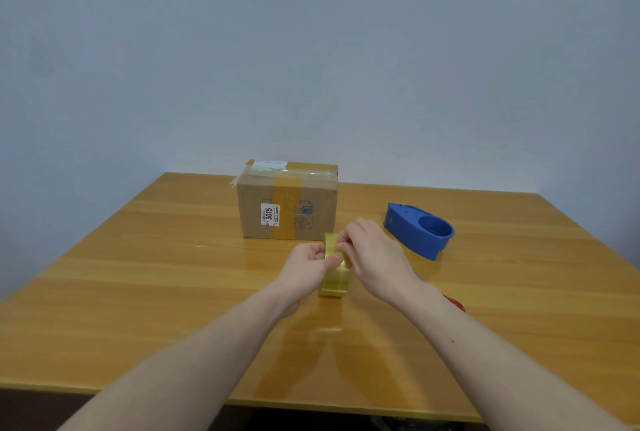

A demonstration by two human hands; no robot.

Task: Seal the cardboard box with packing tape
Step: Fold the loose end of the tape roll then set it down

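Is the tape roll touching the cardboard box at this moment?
Apart. The head view shows the tape roll held up in both hands, nearer the camera than the cardboard box; bare tabletop lies under the roll.

Single head-worn view, looking forward and down from the near edge of the counter [138, 292] toward its far edge and the wall [311, 49].

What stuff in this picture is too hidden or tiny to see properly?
- Red thing, head view: mostly behind the right forearm.
- Tape roll: its loose end is covered by the left hand and right hand.
- Box label: small print too tiny.
- Blue dispenser: cutter not visible.
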